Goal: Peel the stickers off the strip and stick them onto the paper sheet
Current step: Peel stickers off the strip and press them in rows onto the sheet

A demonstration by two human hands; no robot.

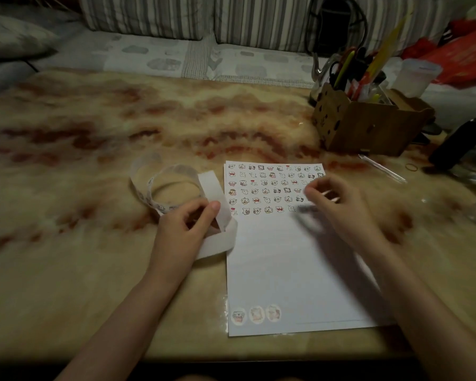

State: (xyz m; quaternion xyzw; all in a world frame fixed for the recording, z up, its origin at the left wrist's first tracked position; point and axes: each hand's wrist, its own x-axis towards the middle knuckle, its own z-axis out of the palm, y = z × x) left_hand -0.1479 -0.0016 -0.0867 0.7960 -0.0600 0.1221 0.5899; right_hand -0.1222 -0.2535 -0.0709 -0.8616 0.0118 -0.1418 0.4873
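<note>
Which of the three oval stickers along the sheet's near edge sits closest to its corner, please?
The leftmost oval sticker, the greyish-blue one; the middle oval and right oval look pinkish.

Head camera looks forward and down, close over the table [94, 127]

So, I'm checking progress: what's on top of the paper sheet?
Rows of small stickers across the top of the sheet, three oval stickers at its bottom left. The right hand covers the right ends of the lower rows, so stickers there can't be counted.
</note>
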